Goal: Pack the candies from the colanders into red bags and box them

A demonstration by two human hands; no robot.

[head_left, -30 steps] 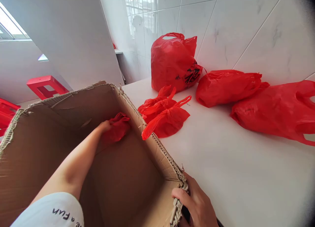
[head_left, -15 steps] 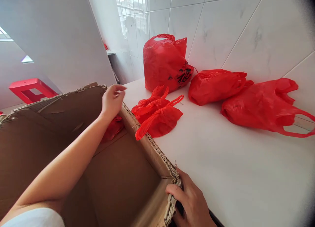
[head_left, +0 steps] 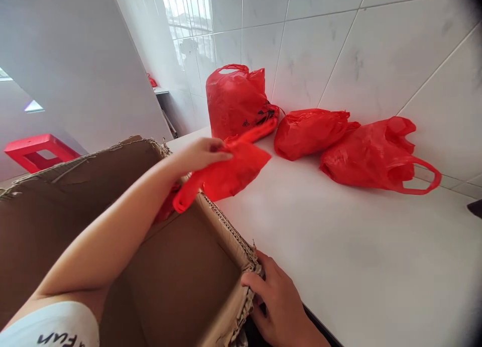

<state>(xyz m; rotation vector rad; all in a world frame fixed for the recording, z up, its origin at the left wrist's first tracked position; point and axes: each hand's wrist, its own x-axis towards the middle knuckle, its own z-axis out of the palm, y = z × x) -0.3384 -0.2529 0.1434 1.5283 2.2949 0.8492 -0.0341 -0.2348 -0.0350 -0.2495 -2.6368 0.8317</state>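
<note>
My left hand [head_left: 205, 153] reaches past the far rim of a big cardboard box [head_left: 176, 266] and grips a small knotted red plastic bag [head_left: 233, 174]. This bag's handle ends stick out, one of them over the box rim. Other small red bags stood beside it and are now mostly hidden behind it and my hand. My right hand [head_left: 280, 299] is closed on the box's torn near corner, thumb on the inside. Inside the box, partly behind my left forearm, lies another red bag [head_left: 164, 210].
On the white table [head_left: 361, 251] along the tiled wall [head_left: 320, 50] stand a large red bag with black print [head_left: 237, 101], a lying red bag [head_left: 312, 133] and another with loose handles [head_left: 369, 156]. A red stool [head_left: 37, 151] is at the left.
My left hand let go of a red bag inside the box, rose over the rim and took hold of a small bag on the table. My right hand stays on the box corner.
</note>
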